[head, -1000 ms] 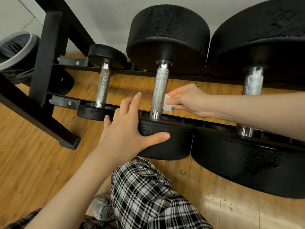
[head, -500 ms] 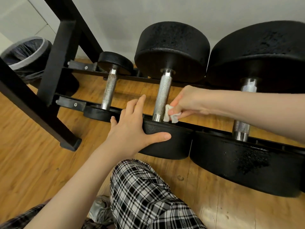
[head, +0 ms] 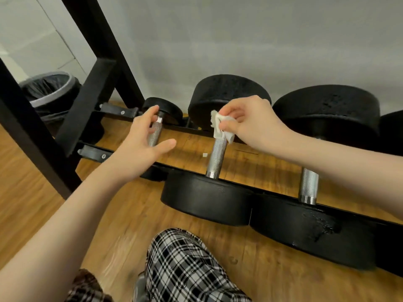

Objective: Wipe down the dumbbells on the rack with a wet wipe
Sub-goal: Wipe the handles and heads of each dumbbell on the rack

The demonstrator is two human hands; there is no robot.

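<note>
Three black dumbbells with knurled steel handles lie across the low black rack [head: 272, 189]. My right hand [head: 248, 120] pinches a small white wet wipe [head: 221, 125] at the top of the middle dumbbell's handle [head: 216, 159], just under its far head. My left hand [head: 141, 140] hovers open beside the small dumbbell's handle [head: 155, 134] at the left, fingers spread around it; contact is unclear. The big dumbbell [head: 309, 186] on the right has a wet sheen on its near head.
A bin [head: 50, 90] with a black liner stands at the back left behind the rack's black frame posts [head: 85, 118]. A small white scrap [head: 205, 155] lies on the wooden floor under the rack. My knee in checked trousers [head: 185, 269] is just in front.
My left hand left the middle dumbbell's near head and moved up-left to the small dumbbell's handle. My right hand slid the wipe from the bottom of the middle handle to its top.
</note>
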